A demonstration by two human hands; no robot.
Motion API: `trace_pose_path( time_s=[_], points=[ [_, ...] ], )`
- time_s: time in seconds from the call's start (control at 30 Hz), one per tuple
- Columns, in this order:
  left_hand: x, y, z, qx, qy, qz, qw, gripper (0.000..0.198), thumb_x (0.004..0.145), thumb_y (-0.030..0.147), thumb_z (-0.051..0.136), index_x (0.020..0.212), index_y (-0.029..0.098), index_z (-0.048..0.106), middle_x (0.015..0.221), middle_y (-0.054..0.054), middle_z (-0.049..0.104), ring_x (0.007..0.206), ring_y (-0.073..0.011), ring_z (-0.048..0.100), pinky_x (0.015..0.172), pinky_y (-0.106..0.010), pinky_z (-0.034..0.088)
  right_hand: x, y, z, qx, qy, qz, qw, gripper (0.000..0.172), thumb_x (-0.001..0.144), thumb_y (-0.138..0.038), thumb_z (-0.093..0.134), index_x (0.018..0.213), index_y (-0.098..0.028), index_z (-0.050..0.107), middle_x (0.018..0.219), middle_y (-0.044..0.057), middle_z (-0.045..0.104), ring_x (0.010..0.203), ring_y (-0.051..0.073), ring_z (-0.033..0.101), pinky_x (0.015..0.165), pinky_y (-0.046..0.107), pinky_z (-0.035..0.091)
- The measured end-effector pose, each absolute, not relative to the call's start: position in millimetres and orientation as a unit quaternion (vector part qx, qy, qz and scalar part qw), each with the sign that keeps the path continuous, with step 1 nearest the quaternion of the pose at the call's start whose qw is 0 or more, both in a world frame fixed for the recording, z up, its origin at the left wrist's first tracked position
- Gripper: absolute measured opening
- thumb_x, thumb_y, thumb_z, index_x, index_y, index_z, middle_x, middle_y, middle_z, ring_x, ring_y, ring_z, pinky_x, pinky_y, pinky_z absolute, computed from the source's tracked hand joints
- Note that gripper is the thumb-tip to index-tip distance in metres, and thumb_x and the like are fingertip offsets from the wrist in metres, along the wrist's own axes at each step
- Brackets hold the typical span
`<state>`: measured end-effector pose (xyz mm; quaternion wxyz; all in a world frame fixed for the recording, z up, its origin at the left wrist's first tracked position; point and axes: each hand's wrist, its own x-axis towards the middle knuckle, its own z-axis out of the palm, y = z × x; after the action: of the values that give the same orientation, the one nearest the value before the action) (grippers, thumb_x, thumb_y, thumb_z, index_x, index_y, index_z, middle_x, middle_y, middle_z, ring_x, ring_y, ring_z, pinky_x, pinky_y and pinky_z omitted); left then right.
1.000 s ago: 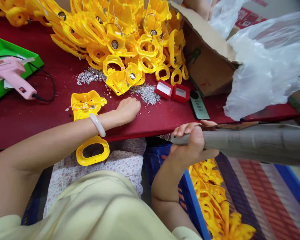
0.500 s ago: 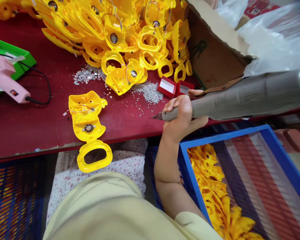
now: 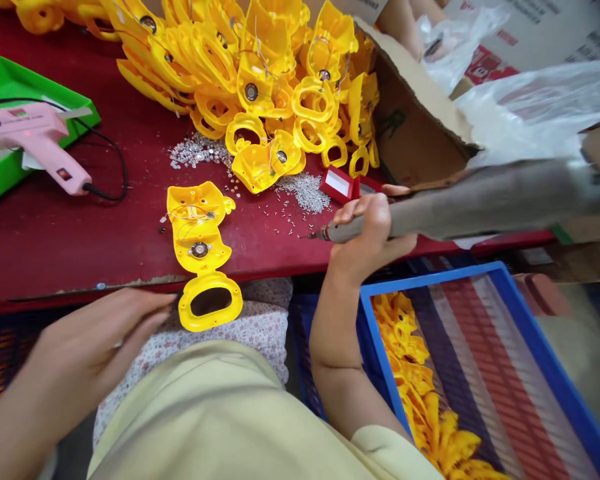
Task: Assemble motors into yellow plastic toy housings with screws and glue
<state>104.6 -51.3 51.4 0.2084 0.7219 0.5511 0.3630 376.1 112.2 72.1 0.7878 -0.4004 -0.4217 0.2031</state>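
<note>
My right hand [image 3: 367,230] is closed round a grey electric screwdriver [image 3: 460,203], whose tip points left over the front of the red table [image 3: 55,233]. A yellow plastic shell [image 3: 200,247] with a small round speaker and thin wires lies at the table's front edge, its looped handle hanging over the edge. My left hand [image 3: 93,343] hovers below the table edge, left of that handle, fingers stretched out and holding nothing. Small silver screws [image 3: 305,190] lie scattered just beyond the screwdriver tip.
A big heap of yellow shells [image 3: 260,67] fills the back of the table. A pink glue gun [image 3: 35,143] rests by a green tray [image 3: 10,87]. Two red boxes [image 3: 340,183], a cardboard box [image 3: 415,113], plastic bags [image 3: 535,107]. A blue crate [image 3: 480,373] with yellow parts stands at lower right.
My left hand left the screws a second ago, dropped out of view, and now shows open below the table edge. The right hand lifted the screwdriver up onto the table.
</note>
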Motion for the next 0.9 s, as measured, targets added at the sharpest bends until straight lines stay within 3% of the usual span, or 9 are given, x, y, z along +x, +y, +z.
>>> trace_pose_path(
  time_s=[0.13, 0.2, 0.3, 0.47, 0.6, 0.73, 0.9],
  points=[
    [168.3, -17.6, 57.0, 0.824, 0.451, 0.34, 0.056, 0.024, 0.095, 0.015, 0.051, 0.116, 0.018, 0.062, 0.107, -0.007, 0.069, 0.095, -0.0213, 0.066, 0.082, -0.034, 0.055, 367.5, 69.5, 97.8, -0.381, -0.476, 0.264, 0.747, 0.012, 0.08, -0.038, 0.054, 0.085, -0.028, 0.049, 0.059, -0.008, 0.031, 0.041, 0.009, 0.036, 0.039, 0.023, 0.033],
    [187.9, -6.8, 53.9, 0.83, 0.439, 0.344, 0.012, 0.021, 0.095, 0.013, 0.052, 0.113, 0.01, 0.061, 0.104, -0.012, 0.068, 0.093, -0.0227, 0.063, 0.079, -0.036, 0.054, 362.3, 50.6, 105.9, -0.368, -0.504, 0.29, 0.726, 0.012, 0.081, -0.04, 0.052, 0.085, -0.029, 0.05, 0.06, -0.008, 0.028, 0.041, 0.008, 0.034, 0.039, 0.022, 0.031],
    [197.3, -2.6, 46.2, 0.831, 0.44, 0.338, -0.036, 0.02, 0.093, 0.014, 0.055, 0.11, 0.007, 0.062, 0.098, -0.013, 0.068, 0.085, -0.0226, 0.06, 0.074, -0.037, 0.052, 354.3, 34.2, 112.0, -0.354, -0.524, 0.325, 0.703, 0.013, 0.082, -0.042, 0.052, 0.087, -0.03, 0.053, 0.061, -0.007, 0.026, 0.041, 0.008, 0.031, 0.039, 0.022, 0.031],
    [186.2, -11.5, 37.6, 0.812, 0.462, 0.351, -0.066, 0.011, 0.092, 0.015, 0.058, 0.097, 0.013, 0.067, 0.09, -0.008, 0.069, 0.079, -0.0207, 0.057, 0.066, -0.035, 0.043, 339.8, 28.0, 116.0, -0.279, -0.494, 0.417, 0.709, 0.013, 0.075, -0.036, 0.061, 0.086, -0.029, 0.06, 0.058, -0.008, 0.028, 0.039, 0.008, 0.031, 0.036, 0.022, 0.031],
    [178.1, -17.6, 35.1, 0.793, 0.48, 0.373, -0.024, 0.01, 0.092, 0.017, 0.059, 0.099, 0.016, 0.067, 0.091, -0.006, 0.069, 0.081, -0.02, 0.058, 0.068, -0.036, 0.04, 329.8, 26.3, 118.1, -0.265, -0.489, 0.45, 0.699, 0.013, 0.073, -0.036, 0.065, 0.084, -0.029, 0.063, 0.057, -0.009, 0.029, 0.039, 0.007, 0.034, 0.035, 0.022, 0.034],
    [177.2, -20.8, 33.6, 0.755, 0.488, 0.425, 0.103, 0.021, 0.092, 0.021, 0.061, 0.111, 0.014, 0.063, 0.101, -0.008, 0.068, 0.092, -0.0203, 0.06, 0.079, -0.037, 0.045, 323.8, 26.3, 119.0, -0.259, -0.501, 0.45, 0.693, 0.009, 0.075, -0.034, 0.064, 0.082, -0.03, 0.064, 0.056, -0.008, 0.028, 0.039, 0.007, 0.032, 0.035, 0.022, 0.032],
    [181.2, -20.2, 32.3, 0.694, 0.502, 0.478, 0.196, 0.009, 0.089, 0.024, 0.066, 0.095, 0.017, 0.067, 0.093, -0.005, 0.066, 0.091, -0.0186, 0.06, 0.084, -0.036, 0.046, 317.7, 23.2, 121.8, -0.288, -0.503, 0.422, 0.697, 0.006, 0.076, -0.033, 0.061, 0.082, -0.031, 0.062, 0.055, -0.008, 0.028, 0.038, 0.007, 0.028, 0.034, 0.022, 0.029]
  ],
)
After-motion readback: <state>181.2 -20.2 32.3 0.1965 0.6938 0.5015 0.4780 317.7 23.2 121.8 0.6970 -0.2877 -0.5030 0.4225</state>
